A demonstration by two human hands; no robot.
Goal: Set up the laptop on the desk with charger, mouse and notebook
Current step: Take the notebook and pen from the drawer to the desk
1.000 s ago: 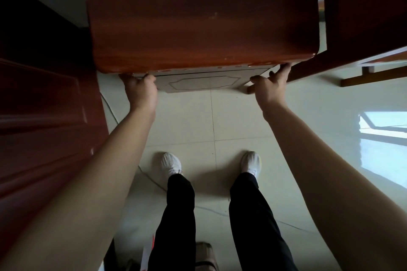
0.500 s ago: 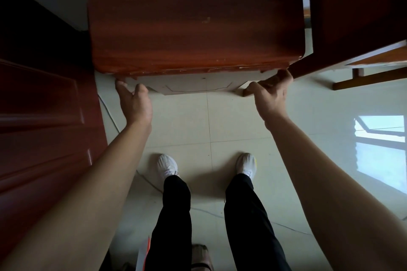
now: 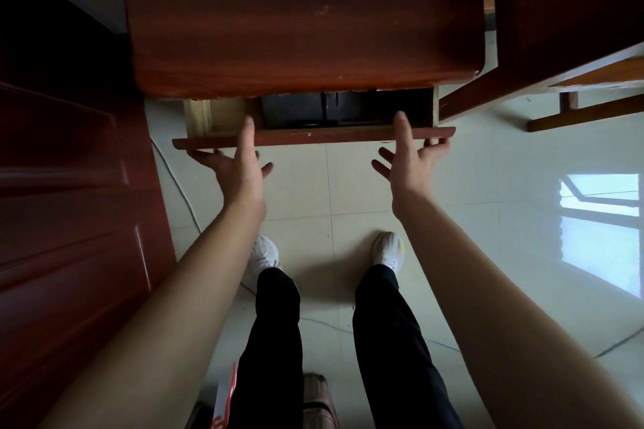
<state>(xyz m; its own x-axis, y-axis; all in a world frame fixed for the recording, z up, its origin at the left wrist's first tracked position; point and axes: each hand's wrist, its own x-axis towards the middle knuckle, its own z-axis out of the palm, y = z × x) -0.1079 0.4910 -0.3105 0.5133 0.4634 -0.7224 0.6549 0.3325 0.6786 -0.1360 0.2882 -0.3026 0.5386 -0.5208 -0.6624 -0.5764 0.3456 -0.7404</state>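
L hand (image 3: pixel 240 164) at 11 o'clock, R hand (image 3: pixel 409 164) at 1 o'clock: drawer front (image 3: pixel 313 139) is grasped at both ends, thumbs over, fingers (image 3: pixel 437 146) hooked under, prob. for a level pull. Drawer is part-open; dark item (image 3: pixel 296 111) seen inside at 12 o'clock, poss. laptop, unconfirmed. Surface (image 3: pixel 303 17) overhangs beyond.

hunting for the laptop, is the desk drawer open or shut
Partly open: the drawer front stands clear of the desk top, dark contents show inside; left hand and right hand hold it.
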